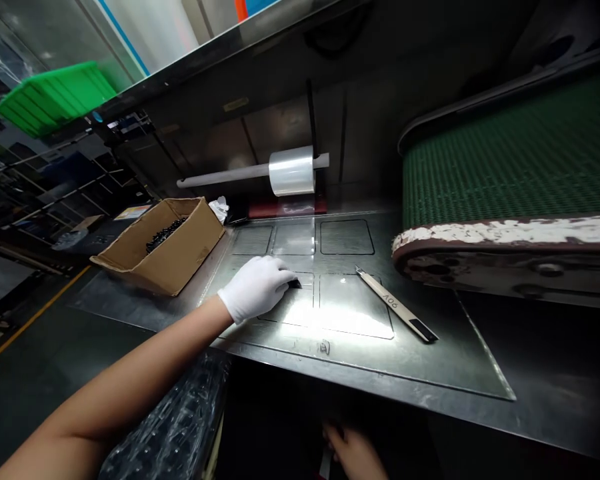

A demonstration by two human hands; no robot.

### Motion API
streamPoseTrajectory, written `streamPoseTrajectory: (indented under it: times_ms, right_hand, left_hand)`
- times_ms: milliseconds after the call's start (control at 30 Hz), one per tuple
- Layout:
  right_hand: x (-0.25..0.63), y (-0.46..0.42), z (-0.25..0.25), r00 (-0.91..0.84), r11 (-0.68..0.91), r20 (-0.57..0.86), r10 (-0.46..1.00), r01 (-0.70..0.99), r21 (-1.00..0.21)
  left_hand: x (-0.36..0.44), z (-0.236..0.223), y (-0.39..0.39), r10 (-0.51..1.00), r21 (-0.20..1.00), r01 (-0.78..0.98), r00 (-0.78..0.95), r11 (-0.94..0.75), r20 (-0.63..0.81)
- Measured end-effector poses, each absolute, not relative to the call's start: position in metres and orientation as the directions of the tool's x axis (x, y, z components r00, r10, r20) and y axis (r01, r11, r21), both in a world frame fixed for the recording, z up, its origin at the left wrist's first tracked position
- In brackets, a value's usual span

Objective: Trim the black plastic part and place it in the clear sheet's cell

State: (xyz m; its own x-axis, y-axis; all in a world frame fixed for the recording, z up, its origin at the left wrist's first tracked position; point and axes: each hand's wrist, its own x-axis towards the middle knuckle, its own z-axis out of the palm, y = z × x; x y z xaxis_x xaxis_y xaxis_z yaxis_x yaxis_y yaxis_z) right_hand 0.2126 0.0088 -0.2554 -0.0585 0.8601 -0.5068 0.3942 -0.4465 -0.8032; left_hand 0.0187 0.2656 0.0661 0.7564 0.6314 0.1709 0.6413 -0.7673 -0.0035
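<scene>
Head view, knife marked "A06", gloved left hand

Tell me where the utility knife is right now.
The utility knife lies flat on the steel table, right of the gloved left hand and just below the green conveyor belt.

My left hand wears a snug white fabric glove ending at the wrist; beyond its cuff my forearm is bare, with no sleeve. My right hand is ungloved, and only partly visible.
</scene>
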Motion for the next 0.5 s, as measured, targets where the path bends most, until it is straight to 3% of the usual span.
streamPoseTrajectory:
  times_ms: [200, 500]
  right_hand:
    - [0.213, 0.005, -0.257, -0.114, -0.484, -0.55, 0.827, 0.351, -0.802]
    - [0.218, -0.009, -0.25, -0.112, -0.423, -0.514, 0.85, 0.437, -0.794]
  left_hand:
    - [0.02, 0.052, 0.275, 0.653, -0.041, 0.667, 0.738, -0.744, 0.173]
    - [0.007, 0.052, 0.267, 0.738, 0.184, 0.728, 0.583, -0.66, 0.34]
